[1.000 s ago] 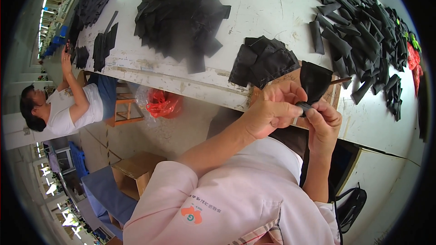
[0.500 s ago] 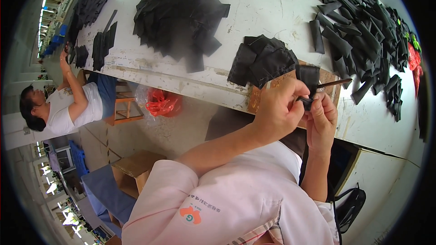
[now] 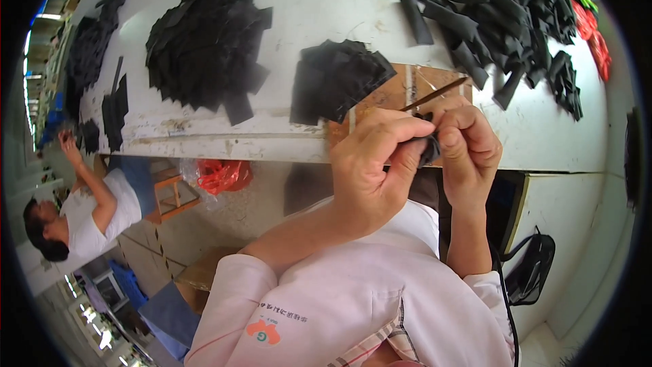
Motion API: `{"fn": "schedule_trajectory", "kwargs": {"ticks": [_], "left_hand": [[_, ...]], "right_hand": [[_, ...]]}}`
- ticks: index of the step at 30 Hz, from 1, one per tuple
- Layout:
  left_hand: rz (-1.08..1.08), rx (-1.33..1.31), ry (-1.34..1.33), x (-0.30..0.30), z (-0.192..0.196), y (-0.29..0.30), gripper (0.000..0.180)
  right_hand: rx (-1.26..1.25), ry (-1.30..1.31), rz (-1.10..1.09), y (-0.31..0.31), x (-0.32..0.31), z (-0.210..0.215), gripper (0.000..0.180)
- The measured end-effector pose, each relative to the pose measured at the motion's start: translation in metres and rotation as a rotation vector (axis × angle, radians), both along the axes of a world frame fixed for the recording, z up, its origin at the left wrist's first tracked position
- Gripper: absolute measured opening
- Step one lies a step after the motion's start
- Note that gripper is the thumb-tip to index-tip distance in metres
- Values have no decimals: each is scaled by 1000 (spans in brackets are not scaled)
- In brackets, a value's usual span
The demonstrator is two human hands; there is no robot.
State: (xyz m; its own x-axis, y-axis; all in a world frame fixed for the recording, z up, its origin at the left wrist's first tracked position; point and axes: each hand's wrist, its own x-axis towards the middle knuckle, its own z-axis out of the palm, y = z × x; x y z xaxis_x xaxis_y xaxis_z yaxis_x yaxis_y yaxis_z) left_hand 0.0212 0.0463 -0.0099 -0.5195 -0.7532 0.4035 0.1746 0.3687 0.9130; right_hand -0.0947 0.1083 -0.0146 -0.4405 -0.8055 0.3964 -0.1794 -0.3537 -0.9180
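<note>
Taking the held piece as the clock's centre and 12 as straight away from the wearer, a small black fabric piece (image 3: 429,151) sits pinched between both hands, over the near edge of the white table (image 3: 326,13). The left hand (image 3: 373,170) comes in from 8 o'clock, thumb and index finger closed on the piece; the right hand (image 3: 470,153), at 3 o'clock, grips it with bent fingers. The knuckles hide most of its shape.

A brown board (image 3: 390,100) lies just beyond, from 10 to 1 o'clock, reaching toward the table's near edge. A slim brown stick (image 3: 438,93) slants above it at 12. At 10 o'clock a stack of black fabric pieces (image 3: 339,78) overlaps the board's left side; farther out that way spreads a larger pile of black fabric pieces (image 3: 204,47), a strip of white tabletop between the two. Black fabric tubes (image 3: 502,13) are heaped at 1 o'clock, well beyond the fingers, and white surface runs between them and the near edge toward 3. Below that edge, a red plastic bag (image 3: 221,175) rests at 9 o'clock.
</note>
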Motion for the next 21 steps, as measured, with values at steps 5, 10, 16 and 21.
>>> {"fn": "schedule_trajectory", "kwargs": {"ticks": [5, 10, 16, 21], "left_hand": [[-120, 631, 41, -9, 32, -3, 7], [-659, 1267, 482, -17, 50, -38, 10], [-891, 1914, 843, -31, -6, -52, 22], [-737, 1735, 644, -27, -30, -49, 19]], "right_hand": [[36, 264, -145, -5, -4, 27, 12], [241, 42, 31, -12, -23, 68, 26], [577, -449, 273, -19, -48, 19, 31], [492, -637, 333, -19, -46, -7, 29]]}}
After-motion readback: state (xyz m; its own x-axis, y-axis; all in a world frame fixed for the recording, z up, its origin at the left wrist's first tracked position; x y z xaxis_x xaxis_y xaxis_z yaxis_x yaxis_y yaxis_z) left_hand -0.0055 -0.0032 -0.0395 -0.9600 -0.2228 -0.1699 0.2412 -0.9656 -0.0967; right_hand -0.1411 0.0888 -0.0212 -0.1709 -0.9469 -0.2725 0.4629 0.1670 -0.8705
